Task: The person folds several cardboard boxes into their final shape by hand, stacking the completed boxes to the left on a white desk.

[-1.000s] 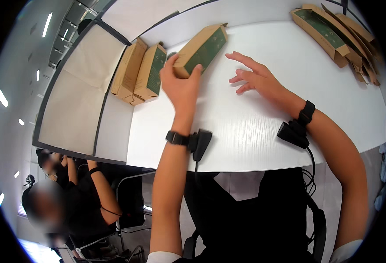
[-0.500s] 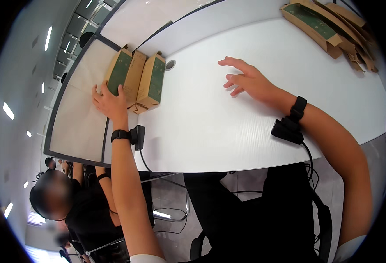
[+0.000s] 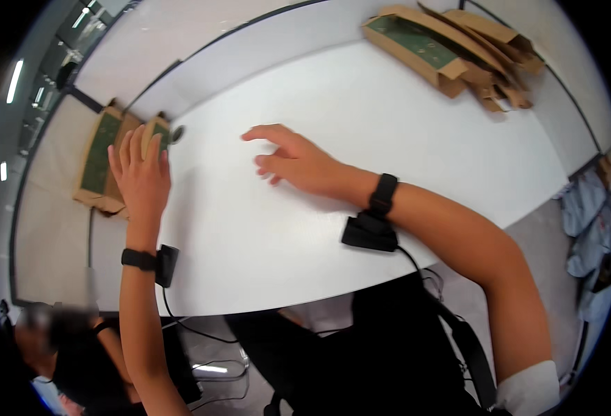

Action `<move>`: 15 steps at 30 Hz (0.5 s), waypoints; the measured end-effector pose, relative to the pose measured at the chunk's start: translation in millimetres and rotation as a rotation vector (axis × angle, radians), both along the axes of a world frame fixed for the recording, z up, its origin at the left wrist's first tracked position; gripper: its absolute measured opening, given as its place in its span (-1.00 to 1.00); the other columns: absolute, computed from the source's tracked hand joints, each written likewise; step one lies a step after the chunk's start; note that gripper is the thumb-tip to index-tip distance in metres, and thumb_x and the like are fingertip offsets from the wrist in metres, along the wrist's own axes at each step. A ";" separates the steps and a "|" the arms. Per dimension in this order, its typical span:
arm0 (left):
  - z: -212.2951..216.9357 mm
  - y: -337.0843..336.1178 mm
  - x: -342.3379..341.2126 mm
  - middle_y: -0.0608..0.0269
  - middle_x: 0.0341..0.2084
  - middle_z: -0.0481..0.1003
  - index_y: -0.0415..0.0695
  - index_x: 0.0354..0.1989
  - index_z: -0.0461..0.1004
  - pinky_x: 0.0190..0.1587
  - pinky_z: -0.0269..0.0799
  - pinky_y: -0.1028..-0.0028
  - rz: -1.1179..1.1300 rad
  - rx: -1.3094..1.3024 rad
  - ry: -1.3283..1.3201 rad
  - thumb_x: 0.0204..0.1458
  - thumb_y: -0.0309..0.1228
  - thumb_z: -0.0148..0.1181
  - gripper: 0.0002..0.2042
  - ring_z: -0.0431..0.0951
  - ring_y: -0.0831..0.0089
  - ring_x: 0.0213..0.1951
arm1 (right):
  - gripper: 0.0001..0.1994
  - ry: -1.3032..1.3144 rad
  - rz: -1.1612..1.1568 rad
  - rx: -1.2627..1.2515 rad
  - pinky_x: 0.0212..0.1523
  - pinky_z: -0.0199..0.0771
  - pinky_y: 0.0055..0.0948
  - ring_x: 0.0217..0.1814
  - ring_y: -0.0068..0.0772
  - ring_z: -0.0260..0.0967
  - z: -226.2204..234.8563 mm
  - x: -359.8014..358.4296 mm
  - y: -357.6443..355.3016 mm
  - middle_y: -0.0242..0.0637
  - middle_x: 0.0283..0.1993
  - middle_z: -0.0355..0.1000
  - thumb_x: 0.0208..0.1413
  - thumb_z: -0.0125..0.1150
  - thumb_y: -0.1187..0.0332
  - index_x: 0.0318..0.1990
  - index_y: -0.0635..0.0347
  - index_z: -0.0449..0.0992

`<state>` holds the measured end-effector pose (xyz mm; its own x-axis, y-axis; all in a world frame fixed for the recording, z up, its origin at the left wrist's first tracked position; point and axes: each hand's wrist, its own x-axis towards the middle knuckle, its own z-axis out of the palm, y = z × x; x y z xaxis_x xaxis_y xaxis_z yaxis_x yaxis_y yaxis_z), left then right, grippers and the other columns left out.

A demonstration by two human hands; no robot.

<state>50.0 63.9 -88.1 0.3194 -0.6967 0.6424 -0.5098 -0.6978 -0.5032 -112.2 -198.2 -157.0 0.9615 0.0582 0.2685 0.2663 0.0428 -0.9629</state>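
My left hand (image 3: 142, 173) is open, its fingers spread in front of brown cardboard boxes with green panels. It partly hides them, and I cannot tell whether it touches them. One box (image 3: 100, 156) stands against the partition at the left; another box (image 3: 156, 130) is behind my fingers. Over the middle of the white table (image 3: 250, 243) hovers my right hand (image 3: 295, 161), open and holding nothing, its fingers loosely bent. Each wrist wears a black strap with a small black device and a cable.
Flattened or partly folded cardboard boxes (image 3: 423, 52) lie piled at the far right. A round cable hole (image 3: 177, 134) sits beside the left boxes. Partition walls edge the table. A person in black (image 3: 90, 367) sits at the lower left. Grey-blue cloth (image 3: 586, 222) hangs at the right.
My view has swung to the right, so the scene appears shifted left. My left hand has come away from the outer box's side, fingers now pointing up. My right hand stays open.
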 end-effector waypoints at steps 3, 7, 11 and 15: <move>-35.4 -84.3 -46.1 0.07 0.08 0.46 -0.09 0.00 0.53 0.16 0.34 0.09 -0.337 -0.228 0.366 0.08 -0.43 0.25 -0.71 0.42 0.01 0.11 | -0.57 0.052 -0.019 0.069 -0.07 0.57 -0.38 -0.08 -0.43 0.43 1.0 2.4 -0.8 -0.19 0.24 0.22 0.29 0.18 0.32 0.28 0.15 0.36; -80.2 -116.6 -34.4 0.04 0.10 0.45 -0.12 0.00 0.52 0.14 0.37 0.13 -0.296 -0.427 0.781 0.09 -0.40 0.25 -0.71 0.40 0.00 0.13 | -0.42 -0.360 -0.584 -0.288 0.15 0.43 -0.23 0.05 -0.23 0.41 -3.6 16.3 -30.0 -0.14 0.26 0.25 0.10 0.31 0.36 0.30 0.21 0.33; -84.0 -114.1 -36.3 0.05 0.13 0.44 -0.12 -0.02 0.53 0.23 0.33 0.16 -0.378 -0.500 0.991 0.09 -0.38 0.23 -0.72 0.38 0.02 0.18 | -0.35 -0.375 -1.250 -1.180 0.30 0.25 -0.07 0.24 0.07 0.31 25.0 -3.7 -159.7 0.06 0.19 0.38 -0.07 0.35 0.34 0.26 0.20 0.36; -84.2 -115.2 -40.4 0.05 0.11 0.45 -0.12 -0.03 0.53 0.23 0.34 0.15 -0.345 -0.497 0.951 0.07 -0.39 0.23 -0.72 0.38 0.02 0.18 | -0.30 0.333 -1.422 -1.609 0.23 0.35 0.02 0.17 0.26 0.37 23.0 -42.2 -240.3 0.20 0.14 0.40 -0.12 0.37 0.05 0.19 0.18 0.38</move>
